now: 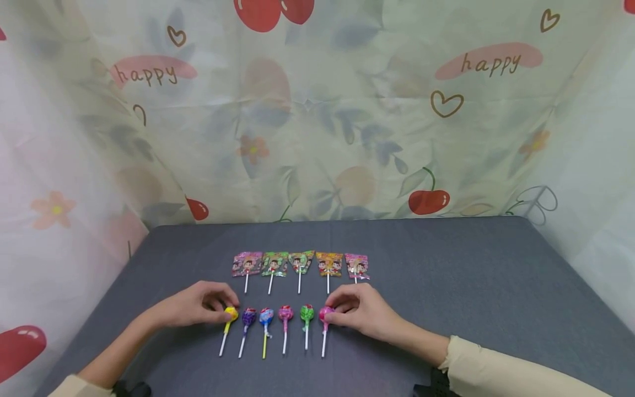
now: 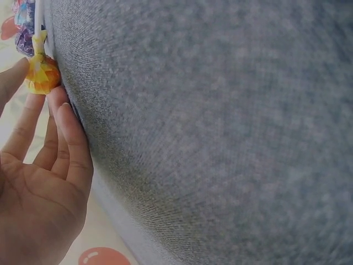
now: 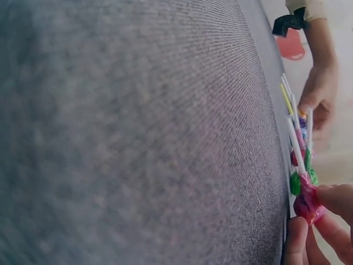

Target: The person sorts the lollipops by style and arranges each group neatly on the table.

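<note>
A row of several ball lollipops lies on the grey cloth, sticks toward me. At its left end my left hand point(image 1: 198, 303) pinches the head of a yellow lollipop point(image 1: 231, 315), thumb on one side and fingertips on the other; the left wrist view shows the same yellow lollipop point(image 2: 43, 75). My right hand point(image 1: 364, 313) pinches the head of a pink lollipop point(image 1: 326, 315) at the right end, seen also as a pink lollipop point(image 3: 308, 203) in the right wrist view. Between the hands lie a purple lollipop point(image 1: 248, 316), a blue one point(image 1: 266, 317), a red-pink one point(image 1: 285, 313) and a green one point(image 1: 307, 314).
Farther back, a second row holds several flat-wrapped lollipops, from a pink packet point(image 1: 247, 263) at left to another pink packet point(image 1: 357, 266) at right, beyond the right hand. The grey tabletop point(image 1: 446, 275) ends against a printed curtain point(image 1: 317, 138).
</note>
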Action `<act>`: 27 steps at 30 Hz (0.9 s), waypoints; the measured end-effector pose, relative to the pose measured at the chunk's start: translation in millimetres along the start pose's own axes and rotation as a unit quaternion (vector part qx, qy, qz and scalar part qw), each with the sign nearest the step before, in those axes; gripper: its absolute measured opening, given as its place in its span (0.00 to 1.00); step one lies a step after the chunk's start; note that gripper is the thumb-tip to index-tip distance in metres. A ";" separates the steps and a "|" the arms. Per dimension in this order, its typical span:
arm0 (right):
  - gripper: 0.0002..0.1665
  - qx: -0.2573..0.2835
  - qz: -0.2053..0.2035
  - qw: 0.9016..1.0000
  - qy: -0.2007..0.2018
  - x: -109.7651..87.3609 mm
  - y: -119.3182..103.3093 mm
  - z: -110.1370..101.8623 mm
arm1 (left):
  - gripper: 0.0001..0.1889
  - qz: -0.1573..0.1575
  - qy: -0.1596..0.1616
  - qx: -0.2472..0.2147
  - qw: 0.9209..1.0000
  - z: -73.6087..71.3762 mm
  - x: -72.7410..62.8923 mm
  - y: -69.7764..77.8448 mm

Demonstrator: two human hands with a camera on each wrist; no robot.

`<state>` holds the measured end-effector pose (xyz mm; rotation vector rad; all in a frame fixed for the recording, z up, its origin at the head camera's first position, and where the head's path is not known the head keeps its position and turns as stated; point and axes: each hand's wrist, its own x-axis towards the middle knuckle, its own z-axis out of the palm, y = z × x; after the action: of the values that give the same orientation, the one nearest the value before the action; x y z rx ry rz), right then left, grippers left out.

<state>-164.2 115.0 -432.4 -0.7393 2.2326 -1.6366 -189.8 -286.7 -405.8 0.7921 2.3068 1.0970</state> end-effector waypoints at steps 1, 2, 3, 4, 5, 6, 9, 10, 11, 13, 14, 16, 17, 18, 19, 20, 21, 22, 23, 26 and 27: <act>0.09 -0.002 -0.001 1.000 0.000 0.1 -0.2 0.0 | 0.11 0.000 0.000 0.000 1.000 0.0 0.2 0.0; 0.09 -0.004 -0.004 1.000 0.001 0.2 -0.5 0.0 | 0.11 0.000 -0.001 -0.001 1.000 0.0 0.3 0.0; 0.09 -0.006 -0.006 1.000 0.003 0.3 -0.8 0.2 | 0.11 0.000 -0.001 -0.002 1.000 -0.1 0.5 0.0; 0.09 -0.009 -0.010 1.000 0.004 0.6 -0.9 0.5 | 0.11 -0.001 -0.002 -0.003 1.000 -0.1 0.7 0.0; 0.09 -0.011 -0.014 1.000 0.007 0.8 -0.9 0.8 | 0.11 0.002 -0.002 -0.005 1.000 -0.2 0.8 0.0; 0.09 -0.013 -0.018 1.000 0.009 1.0 -1.1 1.2 | 0.11 0.002 -0.002 -0.005 1.000 -0.2 0.9 0.2; 0.08 -0.012 -0.027 0.999 0.015 1.4 -0.4 2.1 | 0.10 0.003 -0.003 -0.010 1.000 -0.1 1.1 0.5; 0.08 -0.011 -0.027 0.999 0.017 1.3 -0.1 2.4 | 0.10 0.003 -0.003 -0.012 1.000 -0.1 1.0 0.9; 0.08 -0.008 -0.028 0.999 0.018 1.3 0.2 2.5 | 0.10 0.004 -0.003 -0.014 1.000 0.0 1.0 1.1; 0.07 -0.004 -0.027 0.999 0.018 1.3 0.6 2.6 | 0.10 0.002 -0.003 -0.018 1.000 0.1 0.8 1.8; 0.07 -0.003 -0.027 0.999 0.017 1.3 0.6 2.6 | 0.10 0.002 -0.003 -0.019 1.000 0.1 0.8 2.1; 0.07 -0.004 -0.023 1.000 0.017 1.4 0.4 2.7 | 0.10 0.002 -0.003 -0.020 1.000 0.1 0.8 2.3; 0.07 -0.006 -0.023 1.000 0.017 1.6 0.4 2.7 | 0.10 0.002 -0.003 -0.021 1.000 0.2 0.8 2.3; 0.07 -0.009 -0.022 1.000 0.017 1.7 0.2 2.8 | 0.10 0.002 -0.004 -0.021 1.000 0.2 0.8 2.2; 0.07 -0.012 -0.021 1.000 0.017 1.8 0.1 2.8 | 0.10 0.002 -0.003 -0.021 1.000 0.3 0.8 2.1; 0.07 -0.014 -0.021 1.000 0.017 1.9 0.0 2.8 | 0.10 0.003 -0.004 -0.021 1.000 0.3 0.8 1.9; 0.07 -0.016 -0.021 1.000 0.017 2.0 -0.1 2.8 | 0.10 0.003 -0.004 -0.021 1.000 0.4 0.9 1.7; 0.07 -0.018 -0.021 0.999 0.017 2.1 -0.3 2.7 | 0.10 0.003 -0.003 -0.021 1.000 0.4 0.8 1.5; 0.07 -0.018 -0.022 0.999 0.017 2.2 -0.6 2.6 | 0.10 0.003 -0.004 -0.022 1.000 0.4 0.8 1.5; 0.07 -0.020 -0.024 0.999 0.014 2.2 -1.0 2.3 | 0.10 0.005 -0.004 -0.024 1.000 0.4 0.6 1.8; 0.07 -0.021 -0.024 0.999 0.012 2.1 -1.3 2.1 | 0.10 0.006 -0.004 -0.024 1.000 0.4 0.6 1.8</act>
<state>-164.5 111.9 -431.8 -0.7926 2.2897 -1.6342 -189.4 -285.1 -404.7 0.7916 2.2635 1.1479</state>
